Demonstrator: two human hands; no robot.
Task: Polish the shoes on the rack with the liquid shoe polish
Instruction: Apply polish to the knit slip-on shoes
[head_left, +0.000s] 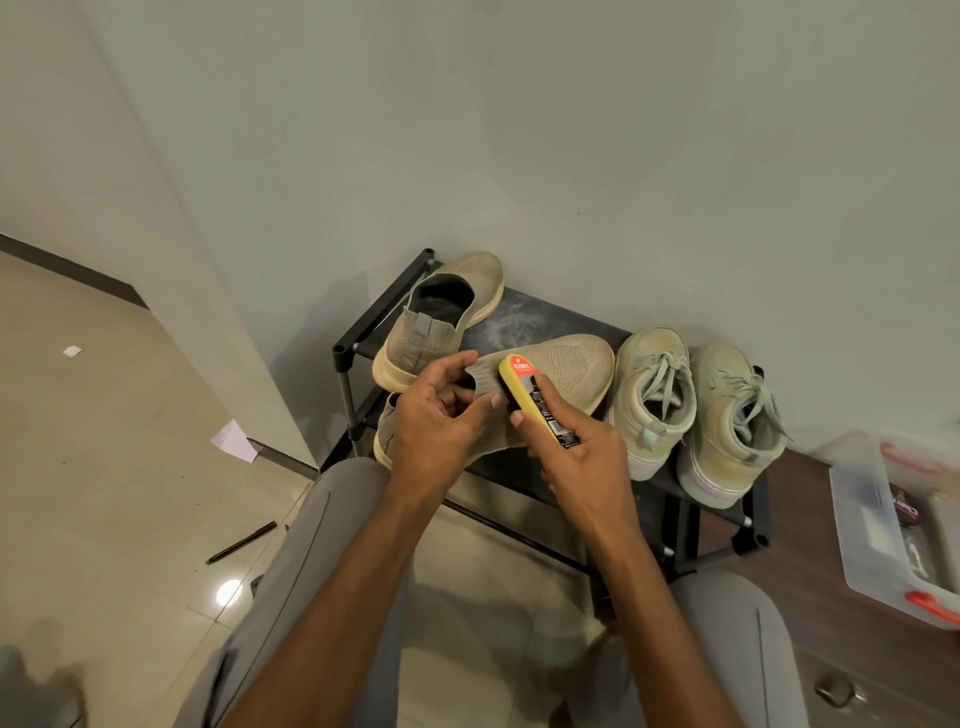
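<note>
A beige knit slip-on shoe is held over the black shoe rack, toe pointing right. My left hand grips its heel collar. My right hand holds the shoe polish applicator, a yellow sponge with a red label, pressed against the shoe's side near the opening. The matching slip-on lies on the rack's far left. A pair of pale green lace-up sneakers stands on the rack's right end.
The rack stands against a wall. A clear plastic box with an orange latch sits on the brown surface to the right. A black pen and paper scraps lie on the tiled floor at left. My grey-trousered knees frame the bottom.
</note>
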